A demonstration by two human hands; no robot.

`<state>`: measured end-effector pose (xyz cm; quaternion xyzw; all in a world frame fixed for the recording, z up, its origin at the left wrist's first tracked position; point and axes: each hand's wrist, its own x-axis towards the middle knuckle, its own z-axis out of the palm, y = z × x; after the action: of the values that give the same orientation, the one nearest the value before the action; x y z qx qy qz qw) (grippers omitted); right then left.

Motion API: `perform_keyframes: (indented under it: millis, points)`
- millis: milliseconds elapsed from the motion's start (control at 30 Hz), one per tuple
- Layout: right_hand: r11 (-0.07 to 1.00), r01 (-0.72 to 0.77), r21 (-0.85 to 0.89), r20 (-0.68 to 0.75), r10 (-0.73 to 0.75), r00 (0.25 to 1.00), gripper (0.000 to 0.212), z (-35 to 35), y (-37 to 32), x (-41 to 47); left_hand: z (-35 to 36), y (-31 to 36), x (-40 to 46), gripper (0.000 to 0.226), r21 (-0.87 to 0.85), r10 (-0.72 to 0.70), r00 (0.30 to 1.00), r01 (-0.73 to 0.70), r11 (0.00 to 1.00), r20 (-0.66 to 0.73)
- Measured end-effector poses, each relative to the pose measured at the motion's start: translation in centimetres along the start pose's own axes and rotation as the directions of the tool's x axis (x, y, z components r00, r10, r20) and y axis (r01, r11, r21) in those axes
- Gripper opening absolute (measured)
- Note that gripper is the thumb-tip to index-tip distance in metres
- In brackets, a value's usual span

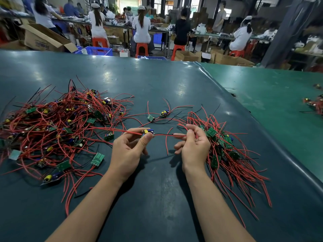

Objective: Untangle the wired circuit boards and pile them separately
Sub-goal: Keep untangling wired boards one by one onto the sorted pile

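A big tangled heap of green circuit boards with red and black wires (57,130) covers the left of the dark green table mat (157,198). A second, more ordered pile of wired boards (225,151) lies at the right. My left hand (127,151) pinches one small board with yellow and blue parts (148,132) just above the mat. That board's red wires (167,135) stretch rightward to my right hand (192,145), which pinches them beside the right pile. Two loose wired boards (158,116) lie further back between the piles.
A lighter green mat (279,105) adjoins on the right, with a few more wired boards (314,103) at its far edge. Beyond the table, people sit on red stools at workbenches, among cardboard boxes (43,38) and blue crates (98,50).
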<state>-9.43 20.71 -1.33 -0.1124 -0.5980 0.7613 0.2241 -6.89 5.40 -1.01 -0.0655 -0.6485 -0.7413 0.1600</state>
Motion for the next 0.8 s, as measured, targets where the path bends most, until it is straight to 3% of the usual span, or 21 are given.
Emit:
perform_keyframes:
  millis: [133,233,300,400,467,500,600,700,800]
  points:
    - [0.981,-0.054,-0.186,0.146,0.082,0.986,0.02,0.2,0.1,-0.4,-0.4,-0.3,0.5,0.036,0.007,-0.032,0.988,0.034,0.999,-0.15]
    - [0.953,-0.012,-0.302,0.2,0.076,0.977,0.018,0.5,0.1,-0.8,-0.6,0.1,1.1,0.027,-0.24,-0.095,0.973,0.043,0.97,-0.211]
    - [0.969,-0.016,-0.247,0.224,0.073,0.972,0.023,0.6,-0.2,-0.9,-0.9,0.5,1.5,0.021,-0.435,-0.136,0.976,0.05,0.899,-0.169]
    - [0.994,-0.068,-0.091,0.169,0.083,0.982,0.029,0.3,-0.7,-0.4,-1.4,0.7,1.6,0.022,-0.515,-0.185,0.977,0.104,0.851,-0.109]
    - [0.992,-0.114,-0.047,0.21,0.121,0.97,0.026,-0.1,-0.8,-0.2,-1.2,0.7,1.5,0.031,-0.496,-0.184,0.98,0.124,0.859,-0.074]
    - [0.983,-0.186,-0.007,0.308,0.179,0.935,0.026,0.0,-0.8,-0.3,-1.1,0.7,1.5,0.032,-0.464,-0.175,0.983,0.134,0.876,-0.046]
    - [0.939,-0.343,0.017,0.585,0.269,0.765,0.025,0.5,-0.7,-1.4,-0.3,0.3,0.7,0.025,-0.281,-0.18,0.981,0.194,0.94,0.074]
    - [0.952,-0.307,0.01,0.59,0.242,0.77,0.022,0.8,-0.4,-1.6,0.3,-0.2,-0.2,0.023,-0.054,-0.188,0.967,0.2,0.978,0.17]
    - [0.948,-0.317,0.004,0.571,0.258,0.779,0.019,0.5,-0.3,-1.3,0.4,0.0,-0.4,0.032,0.017,-0.19,0.964,0.19,0.982,0.185]
